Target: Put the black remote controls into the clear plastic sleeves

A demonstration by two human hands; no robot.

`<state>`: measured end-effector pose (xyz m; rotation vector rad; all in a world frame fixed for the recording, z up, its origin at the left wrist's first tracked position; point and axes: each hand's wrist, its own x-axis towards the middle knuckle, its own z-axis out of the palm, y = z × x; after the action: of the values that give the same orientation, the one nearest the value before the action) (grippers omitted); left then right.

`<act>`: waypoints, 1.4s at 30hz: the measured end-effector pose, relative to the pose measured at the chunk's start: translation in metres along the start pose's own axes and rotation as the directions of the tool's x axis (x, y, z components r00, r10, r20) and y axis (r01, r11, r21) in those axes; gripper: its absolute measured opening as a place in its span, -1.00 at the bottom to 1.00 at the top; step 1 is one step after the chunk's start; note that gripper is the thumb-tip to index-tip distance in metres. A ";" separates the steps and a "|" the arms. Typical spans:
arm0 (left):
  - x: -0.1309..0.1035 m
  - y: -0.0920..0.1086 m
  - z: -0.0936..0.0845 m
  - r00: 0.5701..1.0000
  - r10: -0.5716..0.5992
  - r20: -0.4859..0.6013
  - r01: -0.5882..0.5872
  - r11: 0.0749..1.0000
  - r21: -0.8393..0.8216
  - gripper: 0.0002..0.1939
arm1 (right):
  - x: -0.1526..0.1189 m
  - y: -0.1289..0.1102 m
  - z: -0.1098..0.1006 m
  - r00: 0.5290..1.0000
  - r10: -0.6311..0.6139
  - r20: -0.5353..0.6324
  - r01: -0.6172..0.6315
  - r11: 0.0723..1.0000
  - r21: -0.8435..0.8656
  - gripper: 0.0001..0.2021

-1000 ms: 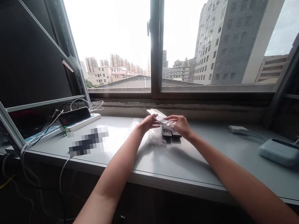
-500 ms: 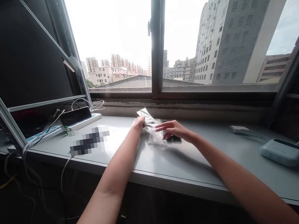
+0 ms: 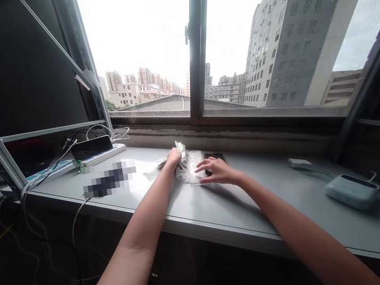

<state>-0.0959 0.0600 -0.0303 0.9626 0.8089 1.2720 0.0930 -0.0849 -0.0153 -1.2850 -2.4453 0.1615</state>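
Note:
My left hand (image 3: 174, 156) is closed on a crumpled clear plastic bag (image 3: 180, 148), part of which spreads out to the left of the wrist. Flat on the table just right of it lies more clear plastic (image 3: 193, 162); whether this is a separate bag I cannot tell. My right hand (image 3: 218, 170) hovers over or touches the right edge of that plastic, fingers spread and holding nothing visible. Behind the right hand is a dark flat object with a textured top (image 3: 218, 156), partly hidden by the fingers.
A grey table (image 3: 257, 208) runs beneath a window. On the left are a phone (image 3: 91, 148) leaning on a white power strip (image 3: 119, 148), a small green bottle (image 3: 80, 167), cables and a blurred-out dark item. To the right sits a pale blue device (image 3: 352, 190) with a cabled white plug (image 3: 298, 163).
My left hand has pulled crumpled plastic back and left, away from the plastic lying flat. My right hand's fingers have spread and come lower. The view has shifted slightly.

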 end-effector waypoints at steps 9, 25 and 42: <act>-0.048 0.021 0.028 0.995 0.094 0.035 -0.018 -0.169 0.986 -0.50 | 0.001 -0.006 0.002 0.999 0.016 0.047 -0.014 0.998 -0.054 -0.82; -0.053 0.014 0.034 0.993 0.012 0.119 -0.106 -0.381 0.918 -0.36 | 0.003 -0.003 0.002 0.991 0.012 -0.136 0.003 0.994 0.112 -0.76; -0.033 0.000 0.009 0.999 0.041 -0.004 0.019 -0.373 0.928 -0.26 | 0.002 0.000 0.002 0.989 0.033 -0.147 -0.016 0.993 0.116 -0.80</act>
<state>-0.0921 0.0263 -0.0273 2.3606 2.0981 0.1007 0.0908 -0.0834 -0.0167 -1.2318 -2.2622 0.2017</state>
